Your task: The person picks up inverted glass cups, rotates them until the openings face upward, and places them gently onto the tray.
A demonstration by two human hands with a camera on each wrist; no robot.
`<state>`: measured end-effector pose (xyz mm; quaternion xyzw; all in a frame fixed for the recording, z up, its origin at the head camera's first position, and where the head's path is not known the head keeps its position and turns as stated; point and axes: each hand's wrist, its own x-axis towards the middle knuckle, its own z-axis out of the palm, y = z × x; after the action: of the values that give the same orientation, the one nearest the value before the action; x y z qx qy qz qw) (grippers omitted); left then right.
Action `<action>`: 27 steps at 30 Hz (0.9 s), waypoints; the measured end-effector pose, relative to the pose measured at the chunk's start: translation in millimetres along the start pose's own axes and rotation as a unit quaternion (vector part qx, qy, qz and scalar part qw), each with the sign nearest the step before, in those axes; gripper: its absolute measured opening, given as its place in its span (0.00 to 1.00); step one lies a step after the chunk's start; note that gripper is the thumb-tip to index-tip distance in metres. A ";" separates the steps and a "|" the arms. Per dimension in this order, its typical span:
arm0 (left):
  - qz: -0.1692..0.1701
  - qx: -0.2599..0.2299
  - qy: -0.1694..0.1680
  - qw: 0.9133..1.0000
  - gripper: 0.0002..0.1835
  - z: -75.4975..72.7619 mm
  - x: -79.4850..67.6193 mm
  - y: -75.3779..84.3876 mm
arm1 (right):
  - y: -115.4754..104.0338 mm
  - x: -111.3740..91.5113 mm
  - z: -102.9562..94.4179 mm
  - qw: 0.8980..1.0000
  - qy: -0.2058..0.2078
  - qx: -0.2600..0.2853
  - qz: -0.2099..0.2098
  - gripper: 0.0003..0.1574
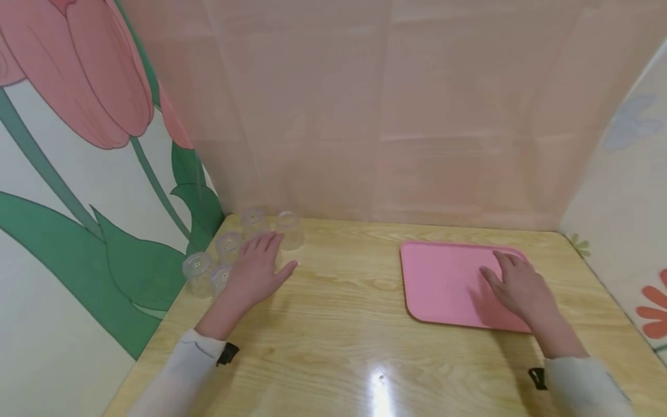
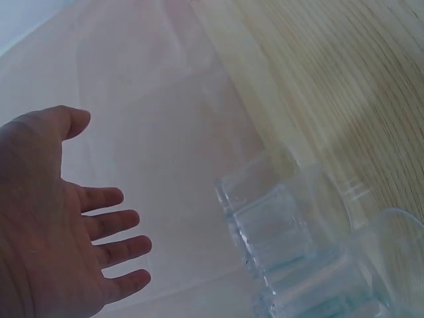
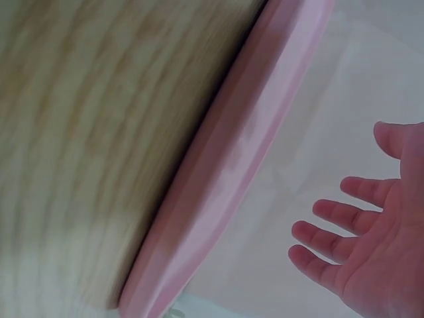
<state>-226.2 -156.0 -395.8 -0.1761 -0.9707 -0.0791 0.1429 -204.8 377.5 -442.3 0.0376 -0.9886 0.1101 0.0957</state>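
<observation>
Several clear cups (image 1: 198, 273) stand upside down in a cluster at the table's back left, partly hidden behind my left hand (image 1: 256, 269). That hand hovers over the cups with its fingers spread and nothing in its grasp. In the left wrist view, the clear cups (image 2: 318, 258) show beside the open palm. A pink rectangular tray (image 1: 443, 284) lies flat on the right side of the table. Above its right part is my right hand (image 1: 521, 289), fingers apart and holding nothing. The right wrist view shows the tray's rim (image 3: 225, 172) below the hand.
The wood-grain table (image 1: 339, 324) reaches back to a pinkish cloth-like backdrop (image 1: 385, 116). A wall with painted tulips (image 1: 94, 69) borders the left side, and a pale wall with a red flower (image 1: 653, 313) borders the right.
</observation>
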 end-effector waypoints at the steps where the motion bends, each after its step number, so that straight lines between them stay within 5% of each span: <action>1: -0.001 -0.003 0.001 1.000 0.40 -1.4 -1.2 -1.0 | 1.9 -0.9 -0.1 1.000 -0.003 0.002 0.004 0.43; 27: -0.025 0.021 0.018 0.999 0.35 -15.3 -24.9 -35.4 | 68.0 -33.5 -6.2 0.990 -0.074 -0.009 0.116 0.50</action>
<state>-213.0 -199.8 -392.6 -0.1477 -0.9734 -0.0655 0.1624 -177.4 446.9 -457.3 -0.0702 -0.9916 0.1080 0.0091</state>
